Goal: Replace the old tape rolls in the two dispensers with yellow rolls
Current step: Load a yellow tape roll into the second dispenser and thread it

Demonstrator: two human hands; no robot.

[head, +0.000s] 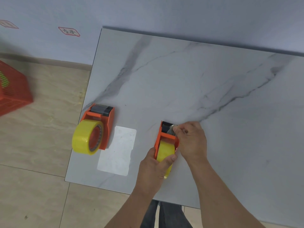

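Now two dispensers (100,124) — two yellow rolls (87,137).

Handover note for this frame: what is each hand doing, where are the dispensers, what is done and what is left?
Left hand: grips the near orange plastic dispenser and its yellow tape roll.
Right hand: fingers pinch the tape end near the cutter.
Far orange dispenser lies by the marble table edge with a yellow roll fitted.
Done: both hold yellow rolls.
Left: finish threading the near one.

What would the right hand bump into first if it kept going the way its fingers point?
Probably the toothed cutter end of the orange dispenser: the right hand pinches tape right beside it, fingers pointing leftward.
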